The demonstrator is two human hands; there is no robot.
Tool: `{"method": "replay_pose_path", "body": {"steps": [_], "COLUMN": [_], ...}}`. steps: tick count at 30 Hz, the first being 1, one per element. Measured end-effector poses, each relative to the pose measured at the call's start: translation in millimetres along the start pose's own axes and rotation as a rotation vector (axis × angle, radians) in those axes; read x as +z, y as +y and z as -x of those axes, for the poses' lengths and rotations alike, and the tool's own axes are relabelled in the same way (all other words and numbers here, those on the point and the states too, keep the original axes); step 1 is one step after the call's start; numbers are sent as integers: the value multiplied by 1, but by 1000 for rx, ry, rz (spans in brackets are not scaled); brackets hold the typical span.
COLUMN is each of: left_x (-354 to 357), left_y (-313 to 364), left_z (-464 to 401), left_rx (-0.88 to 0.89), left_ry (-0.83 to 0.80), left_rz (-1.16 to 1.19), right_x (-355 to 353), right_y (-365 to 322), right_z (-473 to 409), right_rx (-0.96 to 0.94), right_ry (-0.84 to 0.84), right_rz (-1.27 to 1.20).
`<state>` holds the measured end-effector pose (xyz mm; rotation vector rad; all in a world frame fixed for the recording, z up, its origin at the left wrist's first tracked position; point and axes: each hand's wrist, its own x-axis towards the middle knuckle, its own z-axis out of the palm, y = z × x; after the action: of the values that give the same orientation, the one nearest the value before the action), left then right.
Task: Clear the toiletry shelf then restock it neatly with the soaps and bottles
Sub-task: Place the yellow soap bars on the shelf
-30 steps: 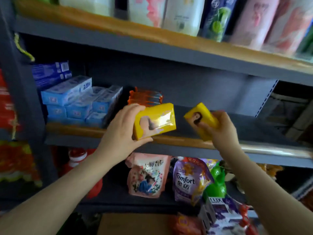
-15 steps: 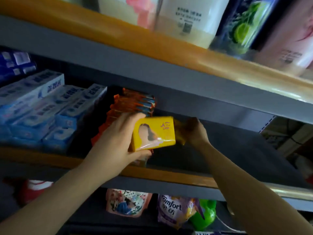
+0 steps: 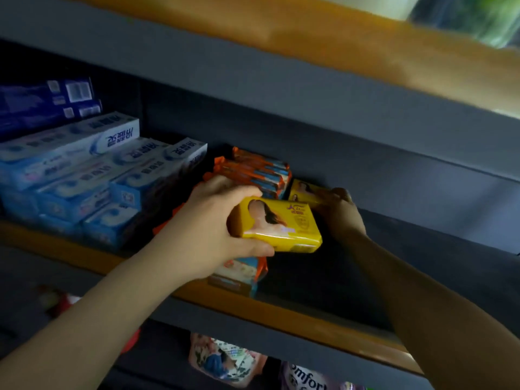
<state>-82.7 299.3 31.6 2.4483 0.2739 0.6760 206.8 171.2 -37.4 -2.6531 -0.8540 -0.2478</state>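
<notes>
two soaps (image 3: pixel 277 225) (between fingers (image 3: pixel 254 250))

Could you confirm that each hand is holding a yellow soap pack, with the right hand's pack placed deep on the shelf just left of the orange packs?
Not quite: in the head view the right hand sets its yellow soap pack just right of the orange packs, not left. The left hand does hold another yellow pack.

Both forearms bare, no sleeves showing; left hand (image 3: pixel 216 232) and right hand (image 3: pixel 342 218) look ringless, though it's dim.
</notes>
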Motion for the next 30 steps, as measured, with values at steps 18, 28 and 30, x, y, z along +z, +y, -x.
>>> {"method": "replay_pose_path", "body": {"steps": [18, 28, 30], "left_x": [19, 27, 28], "left_y": [19, 7, 7], "left_z": [-2, 1, -1], "left_rx": [128, 202, 215], "left_ry": [21, 24, 42], "left_rz": [-381, -339, -325], "right_x": [-86, -38, -34], "right_y": [-30, -3, -4], "right_z": [104, 31, 24], "right_rx": [-35, 174, 200], "right_ry": [-201, 93, 80], "right_rz": [-1040, -870, -877]}}
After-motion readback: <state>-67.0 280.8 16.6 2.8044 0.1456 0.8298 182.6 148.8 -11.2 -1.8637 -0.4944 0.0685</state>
